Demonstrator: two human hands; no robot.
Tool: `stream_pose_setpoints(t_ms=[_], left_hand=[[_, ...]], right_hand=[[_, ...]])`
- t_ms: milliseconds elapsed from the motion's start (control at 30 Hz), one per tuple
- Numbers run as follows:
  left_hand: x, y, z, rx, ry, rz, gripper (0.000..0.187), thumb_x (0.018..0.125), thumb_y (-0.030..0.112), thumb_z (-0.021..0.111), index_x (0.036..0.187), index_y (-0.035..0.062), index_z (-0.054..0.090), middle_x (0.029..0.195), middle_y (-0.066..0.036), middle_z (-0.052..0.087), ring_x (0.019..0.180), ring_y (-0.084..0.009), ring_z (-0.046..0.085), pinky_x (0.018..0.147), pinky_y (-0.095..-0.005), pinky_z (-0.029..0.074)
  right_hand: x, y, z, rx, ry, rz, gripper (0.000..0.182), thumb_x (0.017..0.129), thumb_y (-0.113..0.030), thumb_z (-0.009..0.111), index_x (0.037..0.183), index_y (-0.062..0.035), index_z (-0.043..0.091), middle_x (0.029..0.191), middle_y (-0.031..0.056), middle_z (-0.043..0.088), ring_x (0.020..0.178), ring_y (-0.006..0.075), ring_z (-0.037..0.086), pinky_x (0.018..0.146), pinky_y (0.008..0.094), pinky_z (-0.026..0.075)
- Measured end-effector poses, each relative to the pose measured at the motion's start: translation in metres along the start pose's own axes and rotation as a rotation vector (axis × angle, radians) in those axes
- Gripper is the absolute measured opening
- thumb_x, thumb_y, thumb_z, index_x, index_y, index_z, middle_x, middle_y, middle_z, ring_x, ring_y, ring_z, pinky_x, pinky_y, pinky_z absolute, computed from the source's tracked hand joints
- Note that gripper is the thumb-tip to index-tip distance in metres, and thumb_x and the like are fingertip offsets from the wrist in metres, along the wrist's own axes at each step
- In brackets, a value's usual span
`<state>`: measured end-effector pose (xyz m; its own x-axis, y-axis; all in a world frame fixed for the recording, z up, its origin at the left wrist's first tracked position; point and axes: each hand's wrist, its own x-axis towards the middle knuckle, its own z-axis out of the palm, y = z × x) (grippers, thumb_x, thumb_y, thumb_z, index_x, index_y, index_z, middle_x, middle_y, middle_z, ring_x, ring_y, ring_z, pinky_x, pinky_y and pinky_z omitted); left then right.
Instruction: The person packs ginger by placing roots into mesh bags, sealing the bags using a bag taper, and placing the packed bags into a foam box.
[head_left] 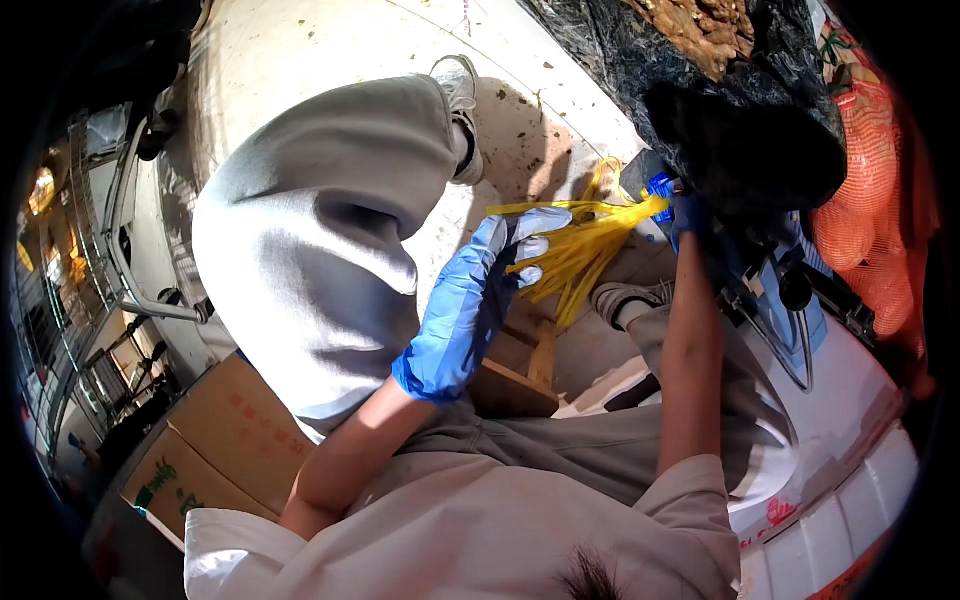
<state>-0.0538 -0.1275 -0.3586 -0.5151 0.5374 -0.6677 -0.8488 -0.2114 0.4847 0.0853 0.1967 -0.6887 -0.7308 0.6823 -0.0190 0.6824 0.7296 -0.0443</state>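
Observation:
A bundle of long yellow plastic strips (585,250) spreads out like a fan between my hands, above the floor. My left hand (505,255), in a blue glove with whitish fingertips, has its fingers curled over the loose ends on the left. At the other end the strips narrow to a gathered top with a bright blue piece (660,187) beside it. Gripping that top is my right hand (688,212), also gloved in blue; its fingers are partly hidden in dark shadow. One thin yellow loop (606,172) sticks out above the bundle.
Black plastic sheeting (600,60) at the upper right holds brown knobbly pieces (700,30) resembling ginger. Orange mesh sacks (865,200) stand at the far right. A cardboard box (235,430) is at the lower left, near a metal wire rack (60,270). White foam boxes (835,500) sit lower right.

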Motion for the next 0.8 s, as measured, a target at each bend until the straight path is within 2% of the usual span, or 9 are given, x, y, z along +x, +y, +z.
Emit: stream_pose_setpoints(t_ms=[67,267,367,500,567,633,700,733,800], left_hand=[[0.000,-0.001,-0.004,0.026,-0.009,-0.005,0.037,0.089,0.034,0.037,0.111,0.0070,0.049,0.113,-0.007,0.052,0.094,-0.0145,0.049,0.082,-0.0282,0.037],[-0.003,0.000,-0.001,0.072,-0.050,-0.012,0.038,0.090,0.034,0.036,0.111,0.0052,0.049,0.112,-0.006,0.053,0.092,-0.0128,0.049,0.080,-0.0260,0.037],[-0.008,-0.005,-0.003,0.067,-0.096,-0.013,0.036,0.091,0.032,0.035,0.111,0.0050,0.049,0.111,-0.006,0.053,0.091,-0.0124,0.050,0.078,-0.0253,0.038],[-0.019,-0.019,-0.009,-0.012,-0.180,-0.003,0.036,0.091,0.027,0.034,0.108,-0.0009,0.050,0.099,-0.004,0.056,0.081,-0.0076,0.051,0.070,-0.0193,0.041],[-0.015,-0.038,-0.018,-0.139,-0.155,-0.048,0.033,0.092,0.024,0.035,0.105,-0.0025,0.051,0.088,-0.006,0.057,0.067,-0.0063,0.050,0.059,-0.0158,0.042],[-0.001,-0.074,-0.041,-0.462,-0.436,-0.094,0.031,0.091,0.022,0.038,0.102,-0.0034,0.051,0.087,-0.007,0.058,0.065,-0.0070,0.051,0.056,-0.0152,0.042],[-0.031,-0.055,-0.011,-0.367,-0.173,-0.214,0.030,0.090,0.024,0.041,0.102,-0.0020,0.051,0.085,-0.008,0.059,0.062,-0.0076,0.051,0.054,-0.0155,0.043],[-0.026,-0.065,-0.017,-0.343,-0.283,-0.280,0.035,0.089,0.029,0.041,0.104,-0.0011,0.050,0.085,-0.008,0.060,0.060,-0.0087,0.053,0.052,-0.0163,0.045],[-0.034,-0.062,-0.007,-0.324,-0.367,-0.325,0.037,0.089,0.033,0.041,0.105,0.0005,0.049,0.085,-0.008,0.060,0.061,-0.0094,0.054,0.055,-0.0205,0.047]], right_hand=[[-0.004,-0.006,-0.010,0.043,-0.136,0.116,0.048,0.072,-0.048,0.054,0.084,-0.0021,0.060,0.088,0.0209,0.058,0.081,0.0323,0.057,0.066,0.0409,0.044],[-0.017,-0.013,-0.041,-0.070,-0.016,0.057,0.032,0.080,-0.035,0.049,0.089,-0.0051,0.058,0.086,0.0195,0.058,0.079,0.0323,0.057,0.065,0.0402,0.045],[-0.026,-0.022,-0.070,0.038,0.229,-0.072,0.026,0.083,-0.028,0.046,0.087,-0.0053,0.057,0.083,0.0183,0.059,0.076,0.0322,0.057,0.062,0.0388,0.045],[-0.046,-0.052,-0.122,0.004,0.086,0.012,0.024,0.083,-0.028,0.046,0.088,-0.0065,0.057,0.078,0.0166,0.059,0.071,0.0320,0.057,0.057,0.0393,0.044],[-0.059,-0.072,-0.150,0.236,0.279,-0.041,0.025,0.083,-0.028,0.046,0.092,-0.0063,0.056,0.079,0.0168,0.058,0.070,0.0330,0.056,0.058,0.0411,0.043],[-0.073,-0.102,-0.195,0.338,0.104,0.205,0.027,0.081,-0.025,0.049,0.094,-0.0029,0.057,0.085,0.0172,0.058,0.077,0.0327,0.055,0.064,0.0383,0.042],[-0.091,-0.131,-0.246,0.385,0.236,0.206,0.024,0.079,-0.025,0.051,0.090,-0.0047,0.059,0.086,0.0156,0.059,0.077,0.0321,0.056,0.065,0.0391,0.042],[-0.100,-0.138,-0.265,0.459,0.340,0.182,0.025,0.077,-0.024,0.055,0.089,-0.0024,0.058,0.082,0.0169,0.058,0.072,0.0325,0.055,0.064,0.0377,0.042],[-0.131,-0.165,-0.322,0.696,0.242,0.277,0.022,0.076,-0.019,0.058,0.086,0.0008,0.056,0.077,0.0144,0.057,0.067,0.0216,0.054,0.062,0.0303,0.042]])
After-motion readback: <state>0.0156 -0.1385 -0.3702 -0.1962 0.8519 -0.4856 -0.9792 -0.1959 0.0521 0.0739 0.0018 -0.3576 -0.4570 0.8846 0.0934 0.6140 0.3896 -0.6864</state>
